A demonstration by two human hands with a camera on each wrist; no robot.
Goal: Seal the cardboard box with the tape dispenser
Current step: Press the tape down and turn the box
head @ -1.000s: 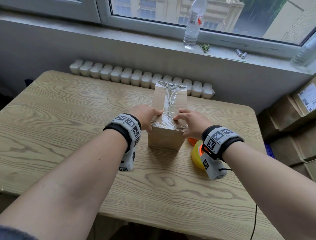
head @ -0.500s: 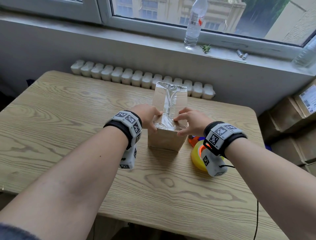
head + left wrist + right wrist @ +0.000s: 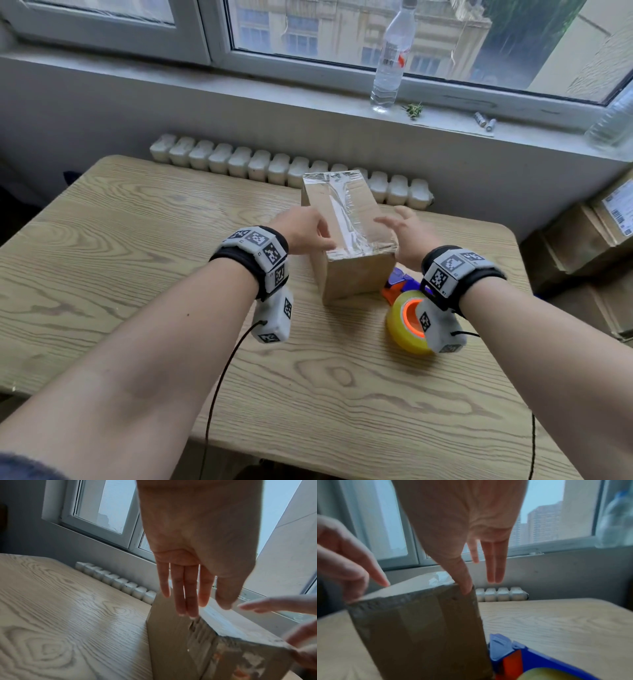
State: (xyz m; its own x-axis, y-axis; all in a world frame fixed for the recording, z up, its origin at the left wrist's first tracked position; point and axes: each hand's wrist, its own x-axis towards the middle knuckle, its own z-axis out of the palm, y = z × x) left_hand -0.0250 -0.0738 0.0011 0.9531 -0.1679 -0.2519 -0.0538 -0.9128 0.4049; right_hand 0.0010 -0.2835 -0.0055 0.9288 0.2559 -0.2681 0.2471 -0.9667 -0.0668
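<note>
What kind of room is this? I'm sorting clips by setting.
Probably a small packing or storage room: a wooden table under a window, a radiator behind it, and taped, labelled cartons stacked at the right.

The matt brown cardboard box (image 3: 356,274) carries glossy, wrinkled clear tape (image 3: 346,212) on top, standing on a smooth wood-grain table (image 3: 137,274) beside a plastic tape dispenser (image 3: 404,308) (shiny yellow roll).

One cardboard box (image 3: 349,240), one tape dispenser (image 3: 407,318), two hands, perhaps two bottles.
</note>
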